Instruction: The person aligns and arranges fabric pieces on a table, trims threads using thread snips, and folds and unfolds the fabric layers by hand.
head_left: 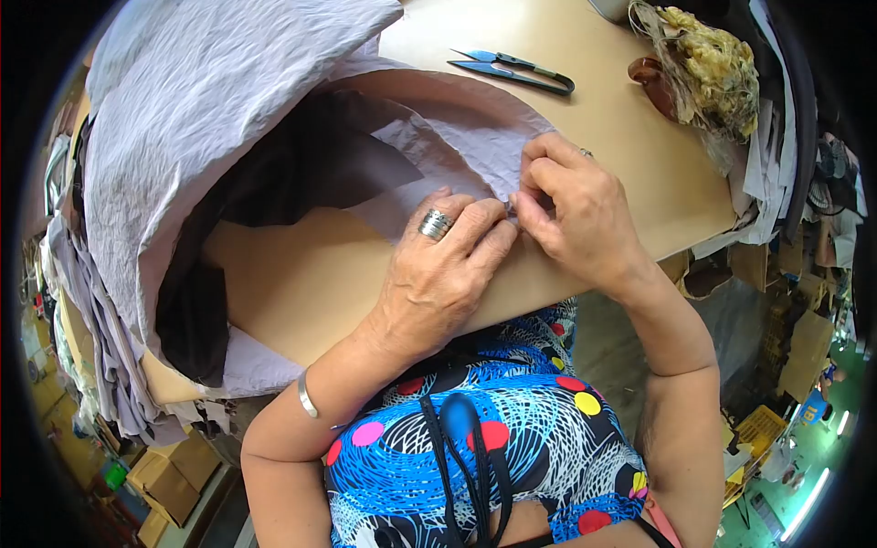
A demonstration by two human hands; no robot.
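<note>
A large piece of crinkled pale lilac fabric (237,100) spreads over the table, with a dark lining (283,169) showing in its fold. My left hand (448,251), with a wide silver ring, is closed on the fabric's edge near the table front. Close beside it, my right hand (575,201) pinches the same edge between thumb and fingers. The fingertips of both hands nearly meet, and whatever small detail lies between them is hidden. Beyond the hands lie thread snips (512,71), their blades pointing left.
The tan tabletop (630,110) runs under the fabric. A bundle of yellowish thread (708,68) lies at the back right, beside a brown curved object (650,87). More cloth (96,310) hangs over the left edge. Cardboard boxes (174,475) stand on the lower left.
</note>
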